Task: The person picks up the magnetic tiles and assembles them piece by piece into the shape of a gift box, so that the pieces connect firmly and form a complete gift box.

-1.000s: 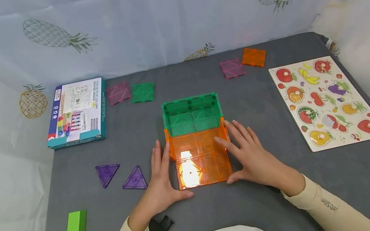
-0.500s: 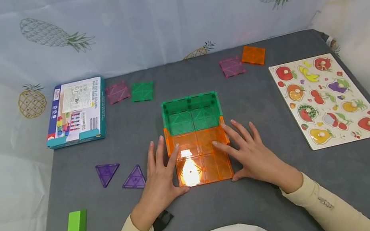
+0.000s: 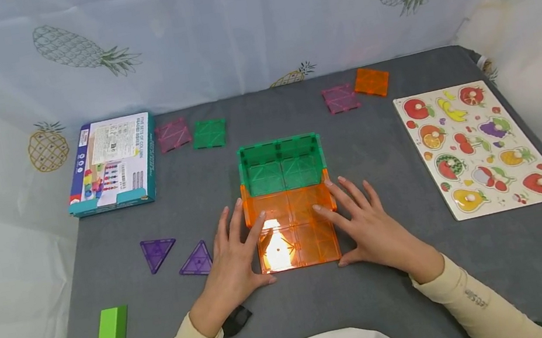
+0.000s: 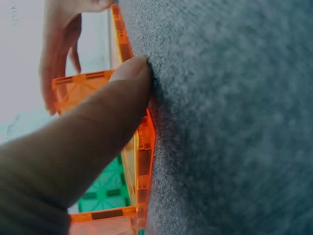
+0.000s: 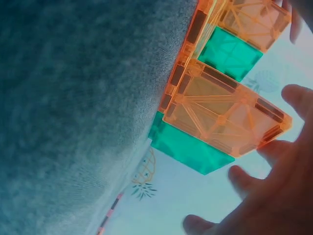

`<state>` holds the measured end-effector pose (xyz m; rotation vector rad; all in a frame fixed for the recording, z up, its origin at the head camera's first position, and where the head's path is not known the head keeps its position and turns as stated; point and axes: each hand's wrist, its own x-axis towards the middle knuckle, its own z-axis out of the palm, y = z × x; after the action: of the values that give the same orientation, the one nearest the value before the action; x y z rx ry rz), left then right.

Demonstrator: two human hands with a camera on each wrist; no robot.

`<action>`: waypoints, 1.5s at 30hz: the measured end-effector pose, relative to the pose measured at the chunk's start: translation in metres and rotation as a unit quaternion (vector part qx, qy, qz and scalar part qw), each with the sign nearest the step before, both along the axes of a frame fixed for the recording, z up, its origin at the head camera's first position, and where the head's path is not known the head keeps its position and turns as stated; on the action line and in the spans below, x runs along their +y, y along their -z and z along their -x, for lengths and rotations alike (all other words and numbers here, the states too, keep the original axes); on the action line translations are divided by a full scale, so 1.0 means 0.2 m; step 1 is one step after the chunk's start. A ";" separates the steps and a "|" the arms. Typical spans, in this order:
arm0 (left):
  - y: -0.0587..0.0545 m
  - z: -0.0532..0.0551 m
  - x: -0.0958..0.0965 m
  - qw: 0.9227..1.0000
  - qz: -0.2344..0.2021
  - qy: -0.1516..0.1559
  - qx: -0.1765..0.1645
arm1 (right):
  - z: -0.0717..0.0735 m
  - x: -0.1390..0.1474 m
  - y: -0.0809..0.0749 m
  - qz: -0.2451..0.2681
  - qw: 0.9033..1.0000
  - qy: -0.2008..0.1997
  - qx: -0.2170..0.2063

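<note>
A structure of translucent magnetic tiles stands in front of me. Its back part is green (image 3: 281,164), with upright walls around green floor tiles. Orange floor tiles (image 3: 317,242) extend toward me, flanked by orange side walls. My left hand (image 3: 229,261) rests at the left side, its index finger reaching over the wall and its thumb by the front left corner. On the opposite side is my right hand (image 3: 373,229), fingers spread at the right wall, thumb at the front right corner. The right wrist view shows fingertips beside the upright orange side tile (image 5: 220,117).
Two purple triangle tiles (image 3: 158,253) and a green block (image 3: 112,328) lie left. Behind are a boxed toy (image 3: 113,164), magenta tiles (image 3: 173,135), a green square tile (image 3: 209,134) and an orange square tile (image 3: 371,82). A fruit puzzle board (image 3: 481,150) lies right.
My left hand's index finger has moved from outside the left wall to over it, and the thumb has drawn back slightly. My right hand has shifted slightly outward; its thumb now touches the front corner.
</note>
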<state>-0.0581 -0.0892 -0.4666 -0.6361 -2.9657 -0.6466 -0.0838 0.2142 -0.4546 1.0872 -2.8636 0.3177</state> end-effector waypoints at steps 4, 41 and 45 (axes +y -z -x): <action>0.00 0.00 -0.01 1.000 0.022 0.007 0.018 | 0.00 -0.01 0.01 -0.004 1.000 0.005 0.002; -0.08 0.17 -0.01 0.970 -0.179 0.015 0.164 | 0.13 -0.01 -0.08 0.207 0.977 0.038 -0.006; -0.07 0.19 0.00 0.970 -0.182 0.009 0.163 | 0.16 -0.01 -0.07 0.209 0.977 0.042 0.008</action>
<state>-0.0954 -0.0895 -0.4520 -0.6615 -2.4564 -0.9524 -0.1155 0.2120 -0.4411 0.8782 -2.6403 0.8526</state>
